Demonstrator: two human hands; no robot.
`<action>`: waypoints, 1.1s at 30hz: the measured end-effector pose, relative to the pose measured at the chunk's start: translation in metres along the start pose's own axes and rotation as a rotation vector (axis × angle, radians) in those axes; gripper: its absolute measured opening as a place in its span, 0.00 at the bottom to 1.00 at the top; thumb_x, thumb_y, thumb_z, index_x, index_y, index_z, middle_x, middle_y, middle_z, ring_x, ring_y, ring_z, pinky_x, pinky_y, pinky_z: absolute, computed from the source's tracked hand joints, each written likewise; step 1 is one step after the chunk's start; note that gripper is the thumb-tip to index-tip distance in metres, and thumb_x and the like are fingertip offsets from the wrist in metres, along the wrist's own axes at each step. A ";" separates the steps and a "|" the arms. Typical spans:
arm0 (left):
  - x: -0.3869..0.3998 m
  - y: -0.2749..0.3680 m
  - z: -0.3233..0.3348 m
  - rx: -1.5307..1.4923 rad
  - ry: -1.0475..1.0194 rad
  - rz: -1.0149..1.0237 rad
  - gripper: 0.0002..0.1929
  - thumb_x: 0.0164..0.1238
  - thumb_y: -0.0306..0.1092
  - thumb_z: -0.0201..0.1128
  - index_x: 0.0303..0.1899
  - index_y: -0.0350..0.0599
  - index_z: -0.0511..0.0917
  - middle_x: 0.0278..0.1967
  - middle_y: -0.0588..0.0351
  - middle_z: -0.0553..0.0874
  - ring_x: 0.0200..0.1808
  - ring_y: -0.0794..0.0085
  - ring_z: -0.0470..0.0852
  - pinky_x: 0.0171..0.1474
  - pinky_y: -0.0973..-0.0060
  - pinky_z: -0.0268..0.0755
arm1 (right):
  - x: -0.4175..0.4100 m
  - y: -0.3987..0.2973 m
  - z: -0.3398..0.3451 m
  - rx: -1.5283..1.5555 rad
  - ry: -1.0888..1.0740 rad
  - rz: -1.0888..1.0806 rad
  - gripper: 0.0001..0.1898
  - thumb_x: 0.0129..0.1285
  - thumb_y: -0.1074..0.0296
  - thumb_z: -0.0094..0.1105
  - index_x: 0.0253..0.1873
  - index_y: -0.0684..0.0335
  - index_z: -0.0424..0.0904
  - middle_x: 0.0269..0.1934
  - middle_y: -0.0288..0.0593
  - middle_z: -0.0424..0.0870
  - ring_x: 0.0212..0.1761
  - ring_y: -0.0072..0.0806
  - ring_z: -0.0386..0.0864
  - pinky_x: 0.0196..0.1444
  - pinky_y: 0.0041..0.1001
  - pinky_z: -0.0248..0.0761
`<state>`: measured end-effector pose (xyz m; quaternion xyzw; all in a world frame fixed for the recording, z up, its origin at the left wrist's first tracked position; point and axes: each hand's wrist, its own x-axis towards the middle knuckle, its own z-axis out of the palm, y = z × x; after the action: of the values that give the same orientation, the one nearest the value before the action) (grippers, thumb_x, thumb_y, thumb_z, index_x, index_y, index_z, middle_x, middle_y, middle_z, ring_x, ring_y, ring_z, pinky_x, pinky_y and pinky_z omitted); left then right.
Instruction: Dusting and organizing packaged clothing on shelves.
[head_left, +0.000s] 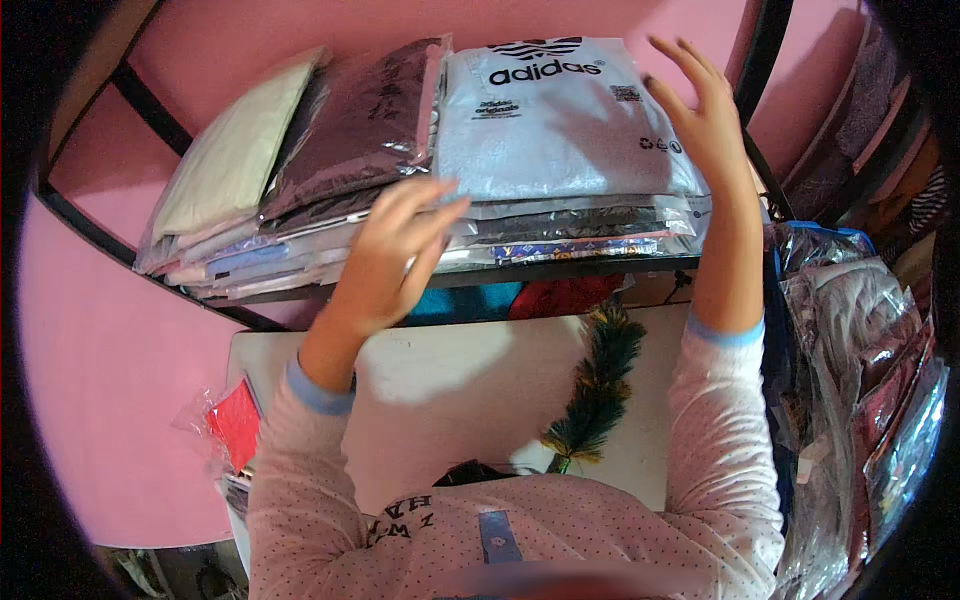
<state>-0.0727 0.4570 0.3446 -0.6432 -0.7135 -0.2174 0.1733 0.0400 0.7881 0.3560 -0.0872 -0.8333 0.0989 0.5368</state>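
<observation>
Plastic-wrapped folded garments lie in stacks on a black metal shelf before me. My left hand (401, 244), a little blurred, is raised over the stacks' front edge with nothing in it. My right hand (697, 105) has its fingers spread at the right edge of a light blue garment in an Adidas bag (555, 142); whether it touches the bag cannot be told. To the left of that bag lie a dark maroon packed garment (360, 127) and, farther left, a cream one (232, 142). Several thinner packets show beneath them.
Below the shelf is a white tabletop (465, 405) with a green tinsel-like sprig (600, 382) on it. More bagged clothes (855, 330) crowd the right side. A red packet (236, 424) is at the left by the pink wall. The black shelf frame (150, 105) surrounds the stacks.
</observation>
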 end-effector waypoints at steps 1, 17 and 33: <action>-0.030 0.001 0.002 -0.046 -0.040 -0.036 0.22 0.56 0.23 0.56 0.55 0.42 0.75 0.57 0.45 0.74 0.59 0.54 0.71 0.63 0.63 0.59 | -0.019 -0.014 -0.019 0.054 0.041 0.032 0.19 0.57 0.64 0.61 0.55 0.52 0.77 0.60 0.52 0.72 0.64 0.46 0.66 0.63 0.40 0.58; -0.497 0.041 0.099 0.046 -0.521 -1.204 0.36 0.63 0.47 0.58 0.70 0.63 0.51 0.72 0.45 0.42 0.73 0.48 0.39 0.61 0.29 0.38 | -0.392 -0.228 0.080 0.232 -1.383 0.278 0.31 0.60 0.53 0.57 0.68 0.46 0.60 0.68 0.56 0.55 0.69 0.55 0.51 0.65 0.49 0.53; -0.681 0.074 -0.061 -0.184 0.315 -1.079 0.13 0.62 0.23 0.56 0.47 0.45 0.79 0.47 0.48 0.82 0.49 0.58 0.80 0.54 0.70 0.70 | -0.489 -0.314 0.093 -0.446 -1.212 0.312 0.43 0.57 0.35 0.53 0.73 0.39 0.42 0.72 0.60 0.37 0.72 0.63 0.37 0.60 0.70 0.44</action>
<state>0.0755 -0.1434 0.0436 -0.1600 -0.8846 -0.4295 0.0853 0.1425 0.3558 -0.0293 -0.2448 -0.9659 0.0320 -0.0782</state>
